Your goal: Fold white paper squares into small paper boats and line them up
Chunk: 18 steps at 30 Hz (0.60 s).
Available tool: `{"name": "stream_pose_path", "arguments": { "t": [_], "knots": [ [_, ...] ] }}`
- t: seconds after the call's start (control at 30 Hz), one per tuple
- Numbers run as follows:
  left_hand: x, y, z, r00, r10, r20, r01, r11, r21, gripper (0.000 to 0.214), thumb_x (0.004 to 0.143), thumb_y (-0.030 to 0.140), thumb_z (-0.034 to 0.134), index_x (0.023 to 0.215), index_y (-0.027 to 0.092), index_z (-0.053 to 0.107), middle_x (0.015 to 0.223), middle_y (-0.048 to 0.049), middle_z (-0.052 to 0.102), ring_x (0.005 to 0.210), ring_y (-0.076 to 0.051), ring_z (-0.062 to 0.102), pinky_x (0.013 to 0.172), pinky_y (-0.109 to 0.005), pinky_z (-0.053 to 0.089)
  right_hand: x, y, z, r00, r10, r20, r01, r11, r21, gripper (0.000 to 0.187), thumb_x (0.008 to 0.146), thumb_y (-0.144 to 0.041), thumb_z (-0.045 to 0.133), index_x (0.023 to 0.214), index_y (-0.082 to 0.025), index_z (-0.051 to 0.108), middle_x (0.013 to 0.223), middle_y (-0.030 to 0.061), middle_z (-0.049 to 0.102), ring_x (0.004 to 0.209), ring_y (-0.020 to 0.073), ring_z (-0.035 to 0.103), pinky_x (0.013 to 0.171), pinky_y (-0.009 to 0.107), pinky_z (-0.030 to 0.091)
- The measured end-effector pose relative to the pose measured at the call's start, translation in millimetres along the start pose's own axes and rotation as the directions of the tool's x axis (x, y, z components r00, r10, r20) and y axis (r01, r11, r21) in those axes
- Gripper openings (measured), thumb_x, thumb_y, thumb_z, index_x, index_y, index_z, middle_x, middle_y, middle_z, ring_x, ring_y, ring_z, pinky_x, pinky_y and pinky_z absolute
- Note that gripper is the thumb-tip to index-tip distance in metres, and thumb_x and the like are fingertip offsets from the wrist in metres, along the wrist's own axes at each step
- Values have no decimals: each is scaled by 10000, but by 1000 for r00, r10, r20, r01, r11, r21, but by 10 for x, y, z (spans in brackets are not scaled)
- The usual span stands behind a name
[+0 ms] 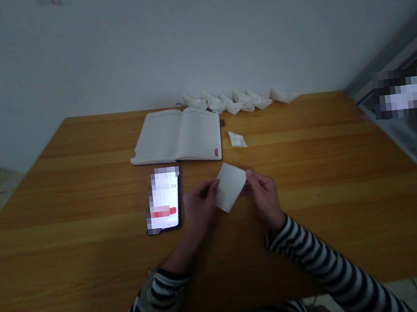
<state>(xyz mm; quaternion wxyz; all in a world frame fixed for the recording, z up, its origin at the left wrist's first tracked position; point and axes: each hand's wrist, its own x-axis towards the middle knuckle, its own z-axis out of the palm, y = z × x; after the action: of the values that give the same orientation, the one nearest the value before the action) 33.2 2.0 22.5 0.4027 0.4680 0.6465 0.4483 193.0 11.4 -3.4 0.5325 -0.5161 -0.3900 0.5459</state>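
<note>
A square of white paper (230, 187) is held over our wooden table (93, 267), nearer us than the open notebook (176, 137). Our left hand (201, 211) and right hand (265, 199) each pinch one of its edges, just right of the phone (163, 200), with folded paper boats (240, 101) lying far beyond.

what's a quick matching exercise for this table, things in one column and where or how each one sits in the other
Things:
1. square white paper sheet
2. open white notebook
3. black smartphone with a lit screen
4. row of folded white paper boats

Places and states:
A. along the far edge of the orange-brown wooden table, by the wall
B. held up between the left hand and right hand
C. lying beside the hands, screen up
D. spread flat, pages up

Pairs: 1-B, 2-D, 3-C, 4-A
</note>
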Motion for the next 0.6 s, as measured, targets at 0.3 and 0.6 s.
{"name": "stream_pose_path", "arguments": {
  "t": [0.3,0.6],
  "knots": [
    [-18,8,-1,999,-35,-42,32,997,-73,247,819,346,682,925,149,787,888,-70,792,785,-216,717,699,-288,546,-2,-42,4,988,-33,152,60,982,-178,495,855,-572,608,546,-186,580,539,-15,540,512,125,486,506,245,417],
    [25,-19,-6,999,-9,43,13,996,-85,333,856,403,636,1000,140,781,957,-74,788,844,-232,710,723,-297,535,-4,-9,20,988,-77,136,111,958,-263,518,877,-589,564,552,-186,542,528,-27,500,510,112,438,491,236,357]
  ]
}}
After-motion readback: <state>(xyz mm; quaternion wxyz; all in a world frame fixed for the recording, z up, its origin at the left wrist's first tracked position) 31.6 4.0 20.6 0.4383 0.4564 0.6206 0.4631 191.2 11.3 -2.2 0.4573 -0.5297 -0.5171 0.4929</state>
